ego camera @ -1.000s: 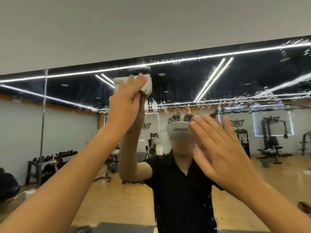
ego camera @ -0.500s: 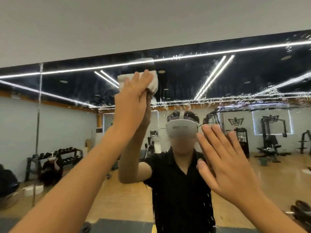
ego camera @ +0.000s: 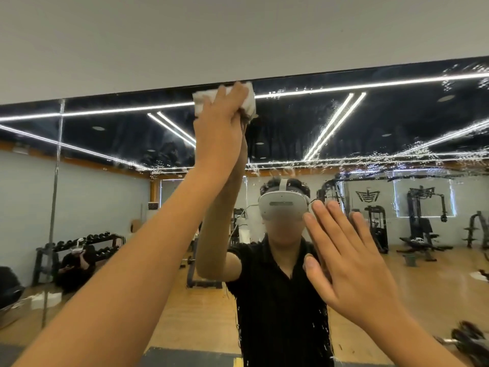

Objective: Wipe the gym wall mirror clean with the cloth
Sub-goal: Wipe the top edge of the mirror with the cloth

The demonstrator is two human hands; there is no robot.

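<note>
The left hand (ego camera: 219, 128) presses a white cloth (ego camera: 250, 102) flat-palmed against the mirror (ego camera: 397, 123) at its top edge. The right hand (ego camera: 352, 266), lower right, is spread open, holding nothing.

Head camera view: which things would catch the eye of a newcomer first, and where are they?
The left hand presses a crumpled white cloth against the top edge of the large wall mirror, left of centre. Lower right, the right hand is spread flat, fingers straight, before the glass. White streaks of droplets speckle the mirror's upper right.
</note>
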